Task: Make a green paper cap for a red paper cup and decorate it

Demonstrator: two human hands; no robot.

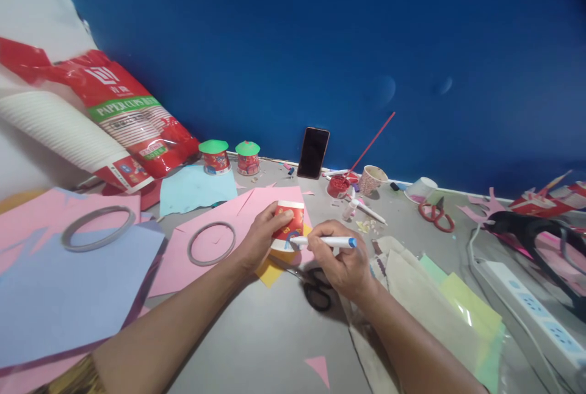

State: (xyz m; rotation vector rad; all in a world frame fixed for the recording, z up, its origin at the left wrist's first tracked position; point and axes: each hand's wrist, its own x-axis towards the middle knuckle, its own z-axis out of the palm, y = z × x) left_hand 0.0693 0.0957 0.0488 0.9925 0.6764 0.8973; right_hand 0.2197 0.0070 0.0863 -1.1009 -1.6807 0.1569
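Observation:
A short red printed paper cup piece (293,218) is held in my left hand (263,232), the thumb across its front and the fingers behind it. My right hand (341,263) grips a white marker (332,241) with a blue end pointing right. The marker's tip touches or nearly touches the lower part of the cup, where a blue mark shows. Under my hands lie scissors with black handles (317,293) and an orange paper piece (269,273). Pink paper (176,260) with a grey ring (191,246) on it lies left of the cup.
Two red cups with green paper tops (215,156) stand at the back left, near a paper cup bag (132,113). A phone (314,151) leans on the blue wall. Red-handled scissors (437,217), a glue gun-like black object (517,226) and a power strip (533,308) are on the right.

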